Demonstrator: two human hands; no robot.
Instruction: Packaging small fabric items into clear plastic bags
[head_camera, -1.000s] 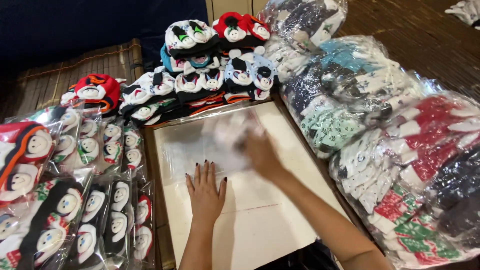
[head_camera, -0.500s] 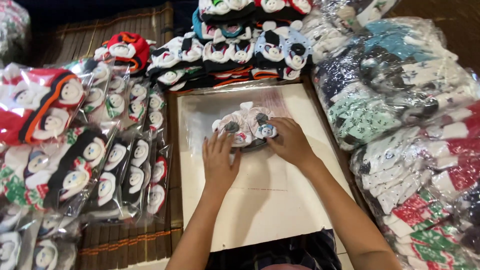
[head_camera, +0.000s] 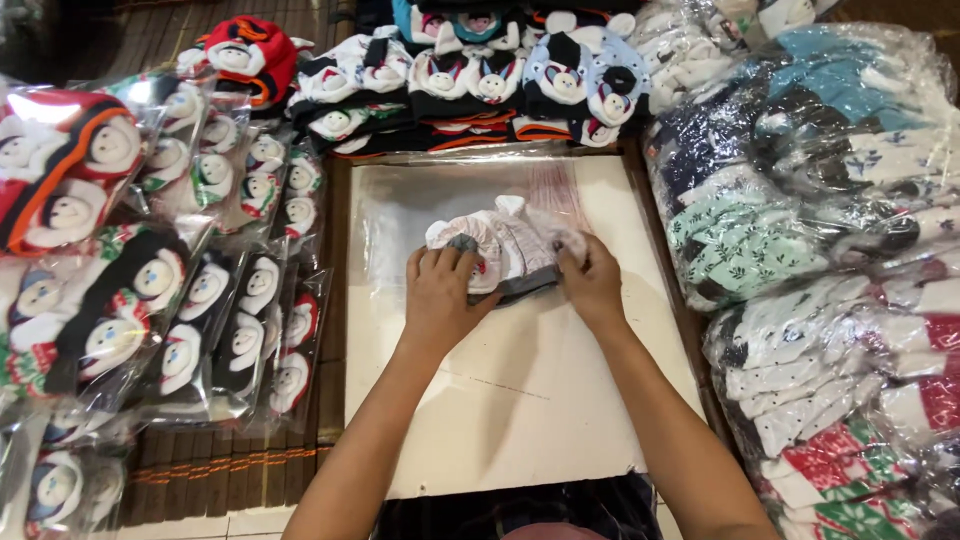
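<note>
A small white and grey knitted hat (head_camera: 500, 245) lies on a white board (head_camera: 520, 400), partly inside a clear plastic bag (head_camera: 420, 205). My left hand (head_camera: 440, 295) presses on the hat's left side, fingers curled over it. At the right end, my right hand (head_camera: 590, 280) grips the hat together with the bag's edge. Both forearms reach in from the bottom of the view.
Bagged character hats (head_camera: 210, 290) lie in rows on the left. Loose character hats (head_camera: 480, 80) are stacked behind the board. Clear bags of folded knitwear (head_camera: 800, 230) pile up on the right. Brown slatted matting (head_camera: 210, 465) shows under the goods.
My hands went from flat on the empty bag to holding a hat on the board. The hat now sits partly in the bag, and the camera has tilted down.
</note>
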